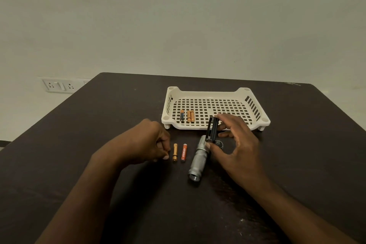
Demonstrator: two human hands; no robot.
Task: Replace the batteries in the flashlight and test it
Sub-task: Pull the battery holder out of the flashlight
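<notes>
The flashlight point(198, 159) is a round tube of silver metal with bumpy rings, lying on the dark brown table point(99, 125). Just left of the flashlight lie 2 small round batteries, a gold battery point(175, 152) and an orange battery point(184, 152). Left of the flashlight, the left hand point(147, 140) is curled, fingertips together beside the gold battery; I cannot tell if it holds anything. Above the flashlight's back end, the right hand point(235, 142) pinches a black battery holder point(212, 129) between thumb and fingers. Behind the flashlight sits a white plastic tray point(215, 128) full of square holes, with 3 more batteries point(187, 116) inside.
</notes>
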